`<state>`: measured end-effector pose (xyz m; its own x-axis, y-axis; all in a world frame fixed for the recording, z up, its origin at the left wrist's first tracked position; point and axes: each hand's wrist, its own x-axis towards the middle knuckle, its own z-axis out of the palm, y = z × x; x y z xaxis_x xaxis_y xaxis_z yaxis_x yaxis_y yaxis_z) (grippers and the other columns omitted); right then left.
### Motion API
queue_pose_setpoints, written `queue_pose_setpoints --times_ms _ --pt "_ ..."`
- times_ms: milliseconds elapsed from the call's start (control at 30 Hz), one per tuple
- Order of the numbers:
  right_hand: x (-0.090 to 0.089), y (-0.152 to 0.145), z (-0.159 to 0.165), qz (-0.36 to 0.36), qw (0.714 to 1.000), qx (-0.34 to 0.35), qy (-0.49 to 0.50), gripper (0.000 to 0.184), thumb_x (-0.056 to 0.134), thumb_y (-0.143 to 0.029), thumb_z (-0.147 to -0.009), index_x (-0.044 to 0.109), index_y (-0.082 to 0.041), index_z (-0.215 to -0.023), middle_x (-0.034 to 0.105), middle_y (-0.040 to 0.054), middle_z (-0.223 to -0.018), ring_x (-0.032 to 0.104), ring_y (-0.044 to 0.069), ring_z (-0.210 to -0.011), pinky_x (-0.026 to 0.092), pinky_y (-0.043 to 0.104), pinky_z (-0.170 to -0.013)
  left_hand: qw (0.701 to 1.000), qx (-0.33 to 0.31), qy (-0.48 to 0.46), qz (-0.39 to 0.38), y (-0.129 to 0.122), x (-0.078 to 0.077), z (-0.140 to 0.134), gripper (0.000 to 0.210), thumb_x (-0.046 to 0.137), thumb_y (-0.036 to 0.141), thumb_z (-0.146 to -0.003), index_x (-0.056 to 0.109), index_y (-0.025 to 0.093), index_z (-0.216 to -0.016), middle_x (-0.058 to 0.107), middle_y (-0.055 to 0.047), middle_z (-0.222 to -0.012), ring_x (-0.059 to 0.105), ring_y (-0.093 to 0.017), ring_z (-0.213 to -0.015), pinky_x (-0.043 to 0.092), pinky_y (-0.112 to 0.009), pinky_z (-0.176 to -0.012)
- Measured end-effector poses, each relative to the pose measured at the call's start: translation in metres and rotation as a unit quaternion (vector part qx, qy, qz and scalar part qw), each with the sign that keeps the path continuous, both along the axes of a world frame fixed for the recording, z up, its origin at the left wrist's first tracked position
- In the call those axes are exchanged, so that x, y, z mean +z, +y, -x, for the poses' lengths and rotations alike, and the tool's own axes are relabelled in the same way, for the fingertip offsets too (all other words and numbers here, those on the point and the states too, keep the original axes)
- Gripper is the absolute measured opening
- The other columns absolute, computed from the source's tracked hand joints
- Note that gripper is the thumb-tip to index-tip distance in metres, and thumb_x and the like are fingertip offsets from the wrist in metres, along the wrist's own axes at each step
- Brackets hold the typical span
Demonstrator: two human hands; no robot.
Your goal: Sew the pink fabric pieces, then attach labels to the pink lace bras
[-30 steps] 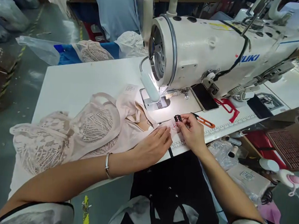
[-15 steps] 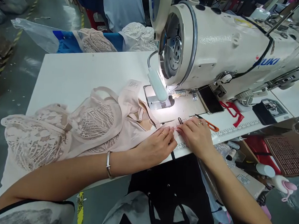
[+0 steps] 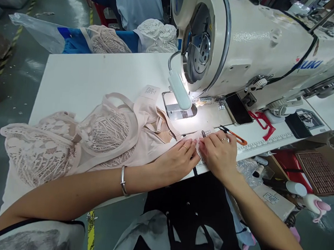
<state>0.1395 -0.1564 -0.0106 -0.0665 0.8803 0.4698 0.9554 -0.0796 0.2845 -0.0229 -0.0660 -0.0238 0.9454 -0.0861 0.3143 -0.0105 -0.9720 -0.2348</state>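
Note:
A pale pink lace bra lies spread along the front left of the table, its far end running to my hands. My left hand has its fingers closed on the bra's band near the front edge. Close beside it, my right hand pinches the end of the same band, fingertips almost meeting those of the left. A small dark strip, perhaps the hooks, shows just beyond the right fingers. What lies under the fingertips is hidden.
The sewing machine stands behind my hands, its small lamp lit. Orange-handled thread snips, a phone and a red piece lie to the right. A ruler strip runs along the front edge. More lace pieces sit behind the table.
My right hand has shifted slightly and its fingers are drawn closer to the left hand's. The whole view has moved a little; the bra lies much as before.

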Motion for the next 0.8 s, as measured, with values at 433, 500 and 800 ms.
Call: queue_pose_setpoints --times_ms 433,500,800 --pt "-0.012 -0.008 -0.019 -0.141 0.984 -0.082 0.076 0.015 0.055 -0.014 -0.086 0.059 -0.020 -0.074 0.060 0.0036 -0.070 0.053 0.022 -0.077 0.033 0.040 -0.078 1.000 -0.004 0.009 0.000 0.000 0.001 0.001 0.028 0.043 0.009 -0.095 0.056 0.001 -0.118 0.060 -0.028 -0.131 0.060 -0.030 -0.123 0.045 -0.044 -0.107" --pt "-0.003 -0.012 -0.020 -0.192 0.973 -0.097 0.083 0.014 0.054 -0.016 -0.088 0.062 -0.021 -0.078 0.059 0.0043 -0.070 0.054 0.023 -0.075 0.035 0.042 -0.077 1.000 -0.008 0.015 0.013 0.000 0.001 0.001 0.026 0.045 0.008 -0.094 0.056 0.000 -0.117 0.059 -0.030 -0.131 0.059 -0.031 -0.124 0.045 -0.045 -0.107" --pt "0.023 -0.028 0.055 -0.091 0.951 0.291 0.061 0.024 0.057 -0.012 -0.092 0.069 -0.027 -0.078 0.072 -0.0023 -0.083 0.060 0.012 -0.082 0.041 0.029 -0.068 0.999 0.002 -0.016 0.028 -0.002 -0.011 -0.001 0.028 0.043 0.015 -0.096 0.058 0.001 -0.116 0.058 -0.028 -0.134 0.059 -0.034 -0.125 0.045 -0.044 -0.108"
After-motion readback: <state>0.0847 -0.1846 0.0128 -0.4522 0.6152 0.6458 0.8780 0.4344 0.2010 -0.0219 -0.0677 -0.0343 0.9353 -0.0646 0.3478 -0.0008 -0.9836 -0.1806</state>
